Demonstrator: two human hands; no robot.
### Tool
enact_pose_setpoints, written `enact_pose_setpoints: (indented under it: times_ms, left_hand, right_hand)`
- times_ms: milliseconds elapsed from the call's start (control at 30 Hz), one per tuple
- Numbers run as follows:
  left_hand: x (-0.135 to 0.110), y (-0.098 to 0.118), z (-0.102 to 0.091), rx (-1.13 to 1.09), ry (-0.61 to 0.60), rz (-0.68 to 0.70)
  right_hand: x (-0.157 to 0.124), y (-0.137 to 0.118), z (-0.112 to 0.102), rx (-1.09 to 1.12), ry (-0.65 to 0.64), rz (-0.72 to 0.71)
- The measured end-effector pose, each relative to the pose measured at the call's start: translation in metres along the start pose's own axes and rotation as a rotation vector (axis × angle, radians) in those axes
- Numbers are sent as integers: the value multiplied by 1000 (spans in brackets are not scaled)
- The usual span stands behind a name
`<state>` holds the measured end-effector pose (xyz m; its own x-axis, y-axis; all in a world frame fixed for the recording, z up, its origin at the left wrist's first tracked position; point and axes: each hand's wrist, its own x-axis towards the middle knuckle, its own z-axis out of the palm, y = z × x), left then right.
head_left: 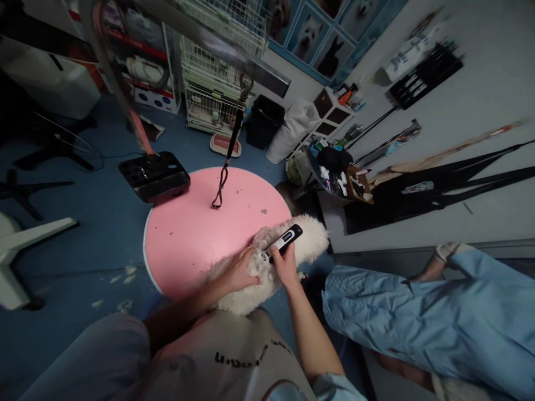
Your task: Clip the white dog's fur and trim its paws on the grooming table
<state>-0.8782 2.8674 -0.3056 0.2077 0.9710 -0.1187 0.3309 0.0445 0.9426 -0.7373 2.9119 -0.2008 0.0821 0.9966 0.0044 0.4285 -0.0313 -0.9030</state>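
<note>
At the near edge of one round pink tabletop (200,234), on its right side as seen from the head, lies one fluffy white animal (265,278), with two bare hands on it. Its long axis slants from the lower left, close to the person's front, up toward the right, where a rounded mass of fur reaches past the tabletop's rim; which end is the head is hard to tell, since the coat hides the features.

One black-and-white clipper (287,236) is gripped in the right hand (286,266), thumb along its body. The clipper lies over the animal's back, its long axis also slanting: the black butt end points up and to the right, the working end down and to the left, at the fur and toward the other hand. The left hand (241,273) holds no tool; its fingers are extended and laid on the coat, just beside the clipper's working end.

Beyond the animal, one black cord (230,146) hangs over the tabletop from one metal bar (234,50), its lower end forming a narrow loop. One black tray (154,175) juts over the far left rim. To the right stands one co-worker in a blue gown (418,317), near the table but apart from the animal.
</note>
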Motion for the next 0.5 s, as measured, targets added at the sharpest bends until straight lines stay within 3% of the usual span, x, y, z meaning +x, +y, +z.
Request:
enact_pose_setpoints:
  times_ms: [167,367,500]
  left_hand:
    - [-13,-3,-5,40,-11,13]
    - [-16,-6,-7,47,19,28]
    - [-14,-9,-8,36,15,73]
  right_hand:
    - [-19,2,-4,67,-77,-9]
    - [6,16,-42,137,6,-26]
    - [11,23,-39,158,-74,-27]
